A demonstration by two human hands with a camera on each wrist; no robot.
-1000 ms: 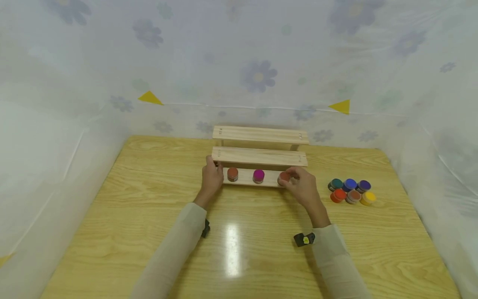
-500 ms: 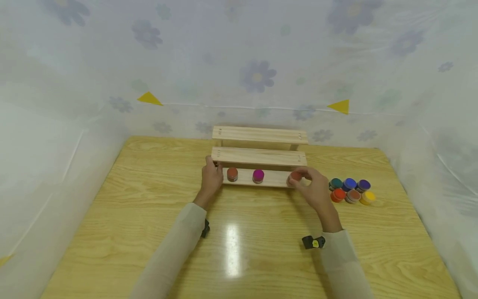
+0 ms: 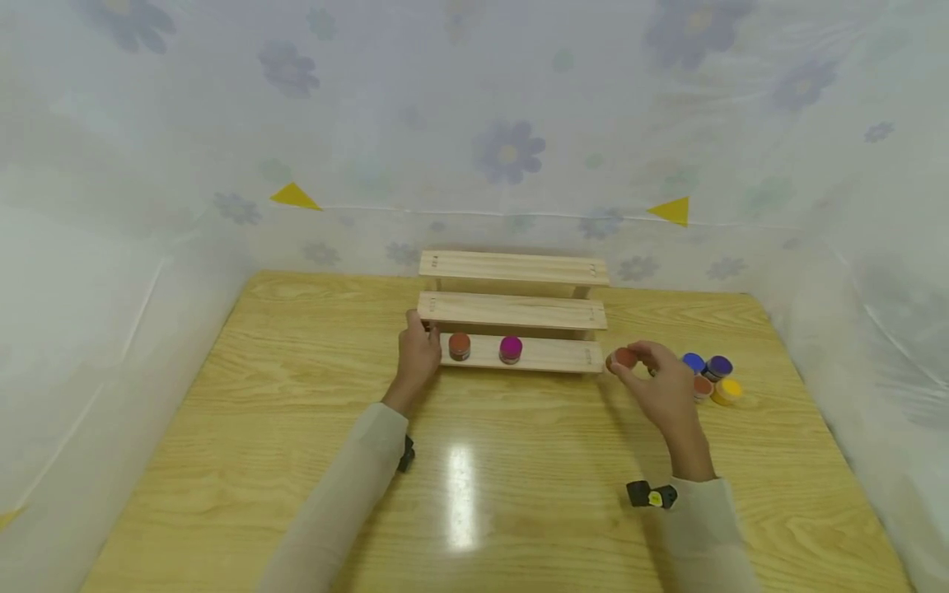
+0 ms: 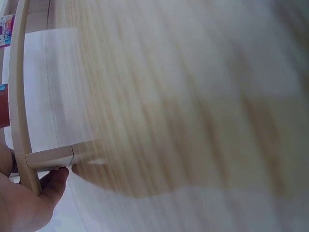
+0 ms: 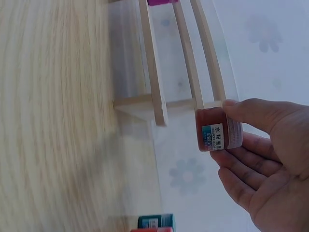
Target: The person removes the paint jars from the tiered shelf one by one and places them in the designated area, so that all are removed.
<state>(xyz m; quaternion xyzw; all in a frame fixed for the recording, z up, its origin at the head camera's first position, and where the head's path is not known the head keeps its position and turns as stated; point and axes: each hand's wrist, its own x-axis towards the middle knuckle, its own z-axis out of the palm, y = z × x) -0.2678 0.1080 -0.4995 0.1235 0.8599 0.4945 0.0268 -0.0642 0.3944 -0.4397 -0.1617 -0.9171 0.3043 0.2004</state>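
A three-tier wooden stepped rack [image 3: 511, 311] stands at the back of the table. My left hand [image 3: 418, 358] grips the left end of its lowest tier; in the left wrist view the thumb and fingers [image 4: 29, 205] wrap the board's end. On that tier sit a brown paint jar [image 3: 460, 347] and a magenta paint jar [image 3: 511, 350]. My right hand [image 3: 667, 391] pinches another brown paint jar [image 3: 619, 359] just past the tier's right end. The right wrist view shows this jar [image 5: 210, 129] tipped on its side, label visible, thumb and fingers at its lid.
To the right on the wooden table [image 3: 519, 494] is a group of paint jars, including blue [image 3: 693, 363], purple [image 3: 717, 367], brown [image 3: 701, 388] and yellow [image 3: 727, 391]. My right hand hides part of the group. A flowered sheet [image 3: 511, 156] hangs behind.
My right hand has carried the brown paint jar rightward from over the lowest tier to beyond its right end. The left hand has kept its grip on the rack.
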